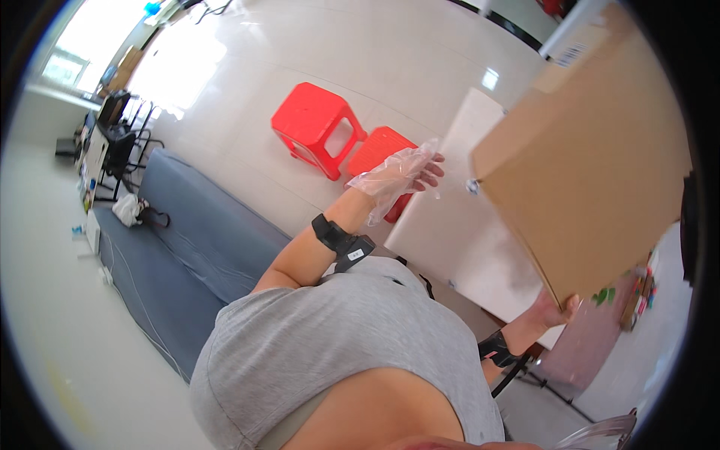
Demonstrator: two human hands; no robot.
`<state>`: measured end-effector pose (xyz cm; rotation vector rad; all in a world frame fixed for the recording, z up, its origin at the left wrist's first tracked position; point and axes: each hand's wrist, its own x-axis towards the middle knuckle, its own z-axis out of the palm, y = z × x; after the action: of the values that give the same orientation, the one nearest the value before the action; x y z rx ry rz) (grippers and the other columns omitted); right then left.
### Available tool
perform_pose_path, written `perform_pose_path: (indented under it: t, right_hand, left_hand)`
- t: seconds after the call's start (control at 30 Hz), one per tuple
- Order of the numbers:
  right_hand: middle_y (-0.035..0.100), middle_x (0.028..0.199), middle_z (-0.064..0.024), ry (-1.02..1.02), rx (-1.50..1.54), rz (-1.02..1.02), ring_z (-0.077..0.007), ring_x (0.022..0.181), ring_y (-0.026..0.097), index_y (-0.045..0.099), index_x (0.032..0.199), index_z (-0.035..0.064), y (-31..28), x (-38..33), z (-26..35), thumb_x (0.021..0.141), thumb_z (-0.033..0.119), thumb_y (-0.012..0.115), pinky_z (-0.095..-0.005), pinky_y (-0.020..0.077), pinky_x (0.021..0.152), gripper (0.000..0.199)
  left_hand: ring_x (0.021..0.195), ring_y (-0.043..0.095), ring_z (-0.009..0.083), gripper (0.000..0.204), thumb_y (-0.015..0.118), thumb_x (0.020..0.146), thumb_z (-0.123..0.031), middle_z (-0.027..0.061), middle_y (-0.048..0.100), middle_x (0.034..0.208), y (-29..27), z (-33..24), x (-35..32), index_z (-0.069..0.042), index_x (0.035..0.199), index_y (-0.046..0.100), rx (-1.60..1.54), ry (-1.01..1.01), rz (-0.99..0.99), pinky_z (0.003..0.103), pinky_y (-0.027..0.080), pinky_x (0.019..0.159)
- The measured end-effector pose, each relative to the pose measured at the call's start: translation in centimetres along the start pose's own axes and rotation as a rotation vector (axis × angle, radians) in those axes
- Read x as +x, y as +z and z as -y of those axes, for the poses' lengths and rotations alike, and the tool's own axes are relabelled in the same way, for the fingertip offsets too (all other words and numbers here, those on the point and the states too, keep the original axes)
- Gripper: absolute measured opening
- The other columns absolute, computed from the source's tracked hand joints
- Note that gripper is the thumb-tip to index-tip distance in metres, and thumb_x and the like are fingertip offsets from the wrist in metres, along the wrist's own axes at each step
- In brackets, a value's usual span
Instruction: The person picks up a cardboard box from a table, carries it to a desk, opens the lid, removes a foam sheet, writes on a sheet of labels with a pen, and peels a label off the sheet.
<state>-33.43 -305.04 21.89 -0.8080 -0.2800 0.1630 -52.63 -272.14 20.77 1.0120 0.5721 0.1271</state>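
My right hand (553, 309) grips the lower corner of a large brown cardboard box (592, 165), which is held tilted above a white table (457, 232). My left hand (409, 174) wears a loose clear plastic glove and is stretched out over the table's far edge, left of the box. Its fingers are spread, and it holds nothing and does not touch the box. Each wrist carries a black band (341, 240). My grey shirt (337, 345) fills the lower middle of the view.
Two red plastic stools (315, 124) stand on the glossy white floor beyond the table. A long grey-blue mat or couch (187, 240) lies to the left, with a white bag on it. Black office chairs and a desk (120, 142) sit by the bright window at far left.
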Motion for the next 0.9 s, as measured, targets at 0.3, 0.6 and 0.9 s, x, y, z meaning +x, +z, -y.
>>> perform_pose_path:
  t: [0.3,0.6,0.9]
  right_hand:
    - [0.050,0.113,-0.0105,0.540,0.082,0.500,-0.0232,0.105,0.049,0.042,0.118,0.0002,22.1,-4.6,-21.2,0.069,0.022,0.058,-0.0377,0.0392,0.090,0.056]
    - [0.051,0.109,-0.0128,0.888,-0.048,0.707,-0.0250,0.102,0.050,0.046,0.112,-0.0009,40.7,-13.6,-35.7,0.069,0.023,0.059,-0.0382,0.0402,0.087,0.052]
    - [0.049,0.112,-0.0120,1.056,-0.157,1.013,-0.0241,0.105,0.047,0.041,0.117,-0.0038,55.3,-18.5,-48.3,0.067,0.025,0.060,-0.0352,0.0385,0.088,0.061]
  left_hand:
    - [0.117,0.036,0.0187,0.084,0.028,0.080,-0.066,0.0122,0.037,0.128,-22.5,-8.8,-12.9,0.002,0.129,0.026,-0.373,0.489,-0.066,0.032,0.029,0.098]
    - [0.113,0.040,0.0156,0.062,0.044,0.086,-0.045,0.0072,0.041,0.125,-41.1,-8.6,-24.2,-0.003,0.129,0.031,-0.207,0.554,-0.444,0.030,0.033,0.094]
    - [0.092,0.048,0.0074,0.042,0.047,0.086,-0.041,-0.0004,0.052,0.102,-55.1,-8.9,-29.3,-0.011,0.116,0.044,-0.357,0.535,-0.736,0.025,0.039,0.080]
